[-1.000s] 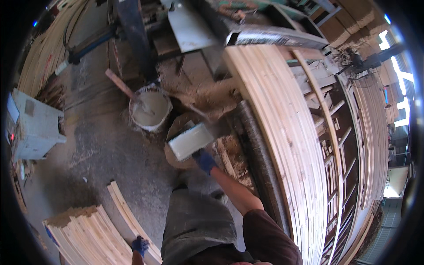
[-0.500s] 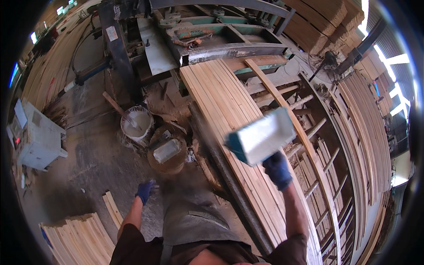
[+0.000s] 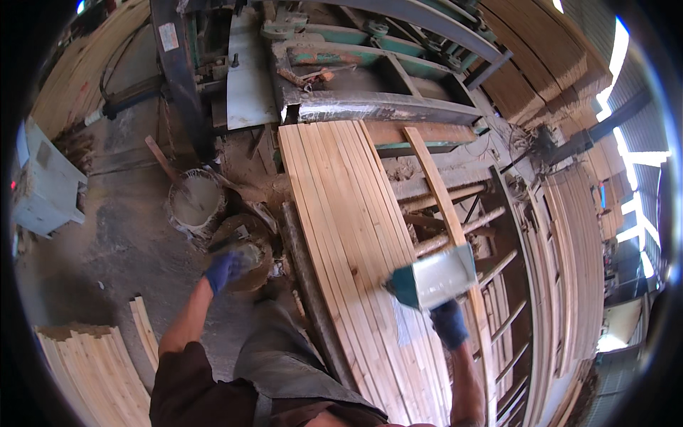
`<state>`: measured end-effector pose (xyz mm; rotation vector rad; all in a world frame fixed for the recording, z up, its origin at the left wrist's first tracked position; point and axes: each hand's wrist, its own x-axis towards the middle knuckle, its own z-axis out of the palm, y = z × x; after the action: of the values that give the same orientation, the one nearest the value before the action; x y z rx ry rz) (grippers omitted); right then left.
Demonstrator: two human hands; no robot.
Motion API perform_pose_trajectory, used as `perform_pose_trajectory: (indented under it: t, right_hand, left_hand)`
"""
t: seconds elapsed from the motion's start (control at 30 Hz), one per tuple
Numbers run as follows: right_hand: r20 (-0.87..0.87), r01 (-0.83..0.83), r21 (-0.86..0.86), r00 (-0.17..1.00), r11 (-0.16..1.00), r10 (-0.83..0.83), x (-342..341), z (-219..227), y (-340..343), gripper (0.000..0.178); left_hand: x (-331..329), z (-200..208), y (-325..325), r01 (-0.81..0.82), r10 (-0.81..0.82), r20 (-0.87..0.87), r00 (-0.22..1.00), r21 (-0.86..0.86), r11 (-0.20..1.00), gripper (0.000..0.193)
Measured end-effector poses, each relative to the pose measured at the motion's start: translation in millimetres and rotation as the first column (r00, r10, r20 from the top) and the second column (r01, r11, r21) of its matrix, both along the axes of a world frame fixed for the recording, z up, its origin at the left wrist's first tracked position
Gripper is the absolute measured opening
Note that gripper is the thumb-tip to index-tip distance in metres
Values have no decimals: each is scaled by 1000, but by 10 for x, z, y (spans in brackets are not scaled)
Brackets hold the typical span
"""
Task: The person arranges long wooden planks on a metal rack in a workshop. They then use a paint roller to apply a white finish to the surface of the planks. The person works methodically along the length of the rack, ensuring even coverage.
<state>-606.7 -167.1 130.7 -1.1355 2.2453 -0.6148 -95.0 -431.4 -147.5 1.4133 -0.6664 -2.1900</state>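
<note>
Dusty workshop floor; pale wood strips lined up to its right.
One teal-and-white box, above the strips' right edge: right hand, fingers closed at its near side; probably best kept level. Left hand, near bucket: finger grip, I cannot tell.

1. Open floor ran down the left of the frame, a broad lane beside the left hand!
2. Up and left of that hand, the bucket and slanting stick crowded the route.
3. Right of centre, the trough barred the way above the right hand.
4. Top centre, a metal frame walled off the planks.
</note>
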Motion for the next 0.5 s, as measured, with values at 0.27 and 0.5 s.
perform_pose_trajectory:
  t: [0.27, 0.5]
  right_hand:
    - [-42, -167, -16, 985, 986, 167, -3, -248, -3701, 32]
    - [221, -36, -203, 972, 978, 82, 251, -251, -4635, 29]
  left_hand:
    - [-1467, 532, -1602, -114, 48, -606, 794, -72, 991, 73]
    - [-1941, 874, -1939, -153, 57, -716, 695, -71, 986, 82]
